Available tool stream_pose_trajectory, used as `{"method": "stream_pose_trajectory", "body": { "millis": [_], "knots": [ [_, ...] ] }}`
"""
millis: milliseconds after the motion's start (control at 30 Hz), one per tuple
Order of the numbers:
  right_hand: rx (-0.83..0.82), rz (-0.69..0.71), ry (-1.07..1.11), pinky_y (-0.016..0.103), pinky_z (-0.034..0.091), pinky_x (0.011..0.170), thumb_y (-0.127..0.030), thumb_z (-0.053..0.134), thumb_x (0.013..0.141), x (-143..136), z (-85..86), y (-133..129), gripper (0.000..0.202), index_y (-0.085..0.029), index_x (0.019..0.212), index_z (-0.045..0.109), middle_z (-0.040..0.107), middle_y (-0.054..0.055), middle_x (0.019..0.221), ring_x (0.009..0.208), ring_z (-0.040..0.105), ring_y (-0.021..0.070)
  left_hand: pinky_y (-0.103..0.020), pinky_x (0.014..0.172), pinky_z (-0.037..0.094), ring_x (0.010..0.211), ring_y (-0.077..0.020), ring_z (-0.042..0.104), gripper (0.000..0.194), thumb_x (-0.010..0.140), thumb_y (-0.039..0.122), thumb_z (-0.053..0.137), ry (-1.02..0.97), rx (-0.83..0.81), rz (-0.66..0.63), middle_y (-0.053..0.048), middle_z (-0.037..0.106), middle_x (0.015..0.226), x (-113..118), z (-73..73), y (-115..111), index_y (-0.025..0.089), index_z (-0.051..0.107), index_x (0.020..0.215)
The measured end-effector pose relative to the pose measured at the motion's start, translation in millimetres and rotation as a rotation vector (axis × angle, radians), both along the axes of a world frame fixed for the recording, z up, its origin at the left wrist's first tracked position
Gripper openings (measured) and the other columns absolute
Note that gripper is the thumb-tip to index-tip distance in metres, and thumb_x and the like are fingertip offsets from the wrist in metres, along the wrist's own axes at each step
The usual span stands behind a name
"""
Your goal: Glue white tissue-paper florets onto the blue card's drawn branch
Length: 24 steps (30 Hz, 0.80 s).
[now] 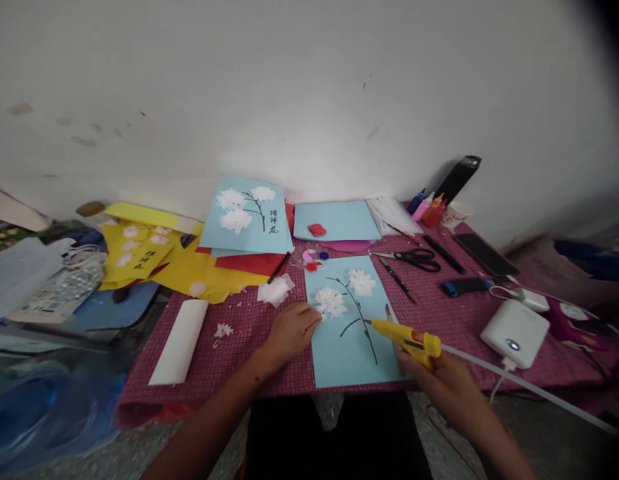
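Observation:
My right hand [439, 380] is wrapped around a yellow hot glue gun [404, 333], with a long translucent glue stick [529, 387] trailing out of its back. The nozzle points left over a light blue sheet [349, 370], near a drawn dark branch [358, 305]. Two white paper flowers lie on that sheet: one at the upper right [361, 283], another on the left [329, 303]. Beside the left flower, at the sheet's edge, my left hand [293, 331] has its fingers curled together; whatever they may pinch is hidden. White tissue squares [276, 291] lie just behind this hand.
Scissors [417, 258], a thin brush [397, 280] and a white power bank [515, 333] lie to the right. Behind are a finished flower card [244, 230] and a blue sheet [339, 219]. Yellow paper [209, 270] and a white folded strip [179, 343] are on the left.

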State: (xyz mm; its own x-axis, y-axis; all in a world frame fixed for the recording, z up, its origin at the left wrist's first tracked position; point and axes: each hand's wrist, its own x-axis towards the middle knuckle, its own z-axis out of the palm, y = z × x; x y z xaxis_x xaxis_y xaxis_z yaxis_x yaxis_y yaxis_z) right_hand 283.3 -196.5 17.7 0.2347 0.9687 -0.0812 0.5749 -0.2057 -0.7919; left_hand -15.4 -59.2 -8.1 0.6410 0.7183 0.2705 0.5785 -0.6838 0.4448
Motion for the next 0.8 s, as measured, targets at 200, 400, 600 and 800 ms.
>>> {"method": "stream_pose_trajectory", "body": {
  "millis": [200,400,600,800],
  "knots": [
    [0.023,-0.046,0.068,0.034,0.057,0.073,-0.053,0.065,0.086,7,-13.2,-3,0.038,-0.019,0.096,0.078,0.08,0.007,0.089,0.083,0.073,0.0284,-0.031,0.085,0.051,0.093,-0.0196,0.065,0.02,0.101,0.02,0.054,0.031,-0.002,0.038,-0.004,0.072,0.096,6,0.9,2,0.02,0.074,0.1],
    [0.021,-0.014,0.153,0.036,0.059,0.082,-0.051,0.064,0.087,13,-24.8,-1,0.036,-0.02,0.098,0.078,0.08,0.008,0.097,0.091,0.074,0.0293,-0.031,0.082,0.051,0.091,-0.0196,0.065,0.022,0.101,0.02,0.053,0.098,-0.027,0.075,-0.004,0.07,0.094,10,2.6,3,0.021,0.074,0.099],
    [-0.017,0.001,0.135,0.039,0.059,0.085,-0.053,0.061,0.09,15,-33.8,-2,0.036,-0.021,0.09,0.077,0.078,0.007,0.087,0.094,0.073,0.0305,-0.032,0.083,0.052,0.093,-0.0207,0.066,0.022,0.101,0.021,0.052,0.127,-0.058,0.088,-0.005,0.07,0.094,14,7.9,3,0.021,0.074,0.099],
    [0.001,-0.034,0.165,0.039,0.06,0.079,-0.053,0.064,0.087,12,-31.3,-2,0.038,-0.02,0.098,0.079,0.081,0.01,0.098,0.092,0.074,0.0314,-0.036,0.092,0.053,0.103,-0.0223,0.066,0.031,0.094,0.013,0.055,0.07,-0.138,0.054,-0.007,0.071,0.11,5,17.1,0,0.021,0.067,0.122]
  ]
}}
